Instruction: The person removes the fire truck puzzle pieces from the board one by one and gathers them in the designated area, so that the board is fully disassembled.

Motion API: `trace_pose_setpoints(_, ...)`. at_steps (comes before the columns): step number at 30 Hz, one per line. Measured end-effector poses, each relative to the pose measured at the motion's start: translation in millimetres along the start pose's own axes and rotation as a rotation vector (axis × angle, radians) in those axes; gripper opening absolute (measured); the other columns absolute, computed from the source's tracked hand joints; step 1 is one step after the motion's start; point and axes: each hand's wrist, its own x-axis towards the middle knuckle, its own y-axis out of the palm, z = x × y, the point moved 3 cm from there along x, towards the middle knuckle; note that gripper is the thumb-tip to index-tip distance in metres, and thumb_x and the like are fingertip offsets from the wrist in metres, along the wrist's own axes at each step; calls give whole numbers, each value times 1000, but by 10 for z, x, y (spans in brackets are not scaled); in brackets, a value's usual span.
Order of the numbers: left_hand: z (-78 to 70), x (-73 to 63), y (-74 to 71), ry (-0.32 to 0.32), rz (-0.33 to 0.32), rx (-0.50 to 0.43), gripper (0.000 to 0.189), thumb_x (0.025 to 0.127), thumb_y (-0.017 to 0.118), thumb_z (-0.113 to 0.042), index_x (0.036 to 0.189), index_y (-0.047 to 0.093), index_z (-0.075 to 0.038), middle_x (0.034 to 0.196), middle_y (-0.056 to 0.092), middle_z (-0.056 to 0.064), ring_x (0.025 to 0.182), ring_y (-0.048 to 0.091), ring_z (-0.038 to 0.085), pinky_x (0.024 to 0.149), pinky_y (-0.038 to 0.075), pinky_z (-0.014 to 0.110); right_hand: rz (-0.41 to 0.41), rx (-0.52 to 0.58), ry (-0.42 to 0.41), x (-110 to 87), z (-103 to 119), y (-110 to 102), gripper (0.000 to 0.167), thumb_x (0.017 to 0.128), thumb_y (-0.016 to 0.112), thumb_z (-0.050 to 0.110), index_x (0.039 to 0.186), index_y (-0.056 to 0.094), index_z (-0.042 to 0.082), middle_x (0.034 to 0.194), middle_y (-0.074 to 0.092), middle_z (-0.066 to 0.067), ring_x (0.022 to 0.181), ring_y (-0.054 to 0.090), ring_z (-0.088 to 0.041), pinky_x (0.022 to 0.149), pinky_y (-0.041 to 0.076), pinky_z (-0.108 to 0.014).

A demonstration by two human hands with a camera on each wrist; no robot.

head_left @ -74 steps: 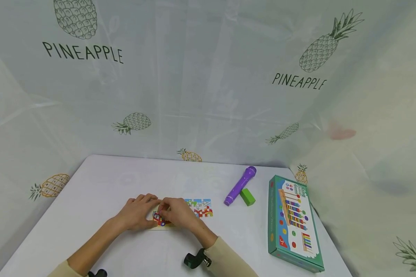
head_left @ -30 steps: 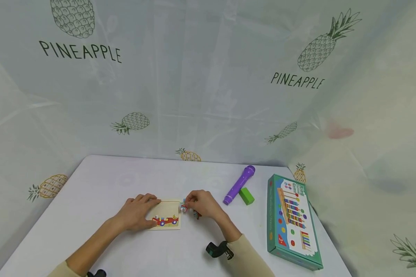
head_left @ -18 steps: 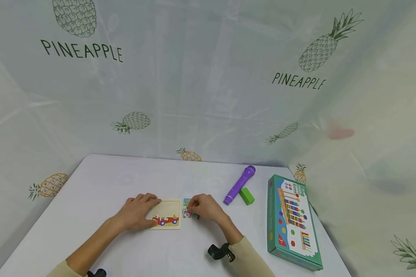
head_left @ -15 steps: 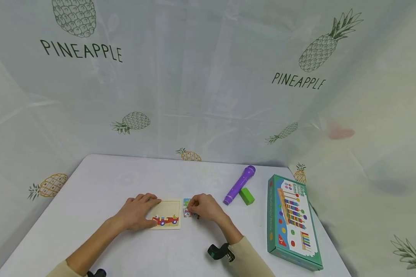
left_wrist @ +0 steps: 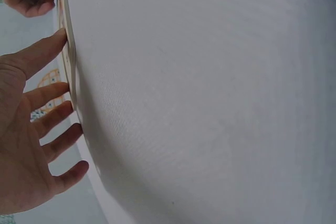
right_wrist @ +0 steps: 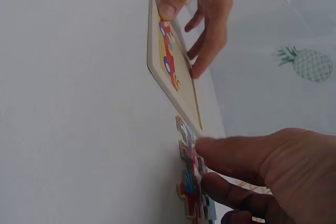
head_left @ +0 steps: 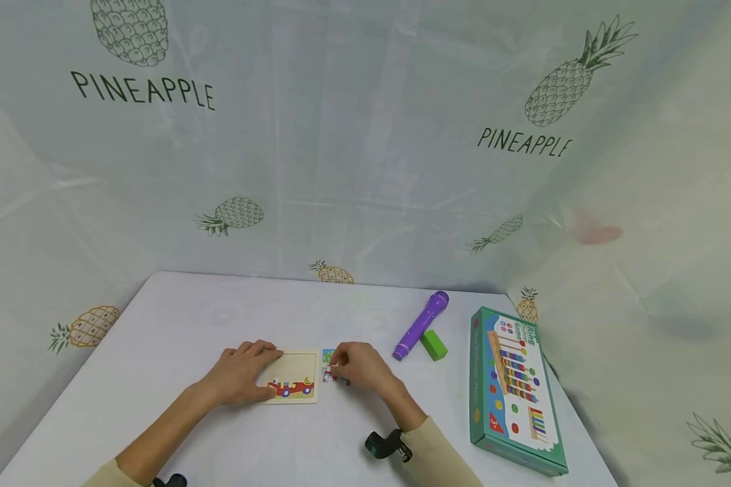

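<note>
A shallow wooden puzzle board (head_left: 298,368) lies flat, with red vehicle pieces (head_left: 298,388) along its near side and bare wood behind them. My left hand (head_left: 237,375) rests on the board's left end, thumb on the near corner and straight, spread fingers at the far edge. Just right of the board lie joined jigsaw pieces (head_left: 327,373), flat on the table and partly hidden by my right hand (head_left: 362,368). In the right wrist view, my right thumb and curled index finger pinch at one jigsaw piece (right_wrist: 190,163) of this group.
A purple toy microphone (head_left: 420,326) lies to the right, next to a green block (head_left: 434,345). Farther right is a green toy box (head_left: 516,392) along the white table's (head_left: 219,304) right side. A pineapple-print curtain (head_left: 365,155) hangs behind.
My right hand has moved off the board to the right, onto the loose pieces. A piece that was tilted in its fingers now lies flat. The left hand has stayed put.
</note>
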Motion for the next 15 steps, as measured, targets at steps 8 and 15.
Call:
trace_pose_setpoints(8, -3, -3, 3, -5, 3, 2, 71, 77, 83, -44, 138, 60, -14, 137, 55, 6, 124, 51, 34, 94, 41, 63, 42, -132, -66, -28, 17, -5, 23, 81, 85, 21, 98, 71, 15, 77, 57, 10, 71, 51, -6, 64, 44, -22)
trace_pose_setpoints(15, -3, 4, 11, -5, 3, 1, 71, 77, 83, -44, 138, 60, -14, 137, 56, 7, 123, 51, 34, 93, 41, 63, 42, -139, -60, -32, 7, -2, 22, 82, 84, 22, 99, 71, 15, 77, 57, 11, 71, 51, -6, 65, 43, -22)
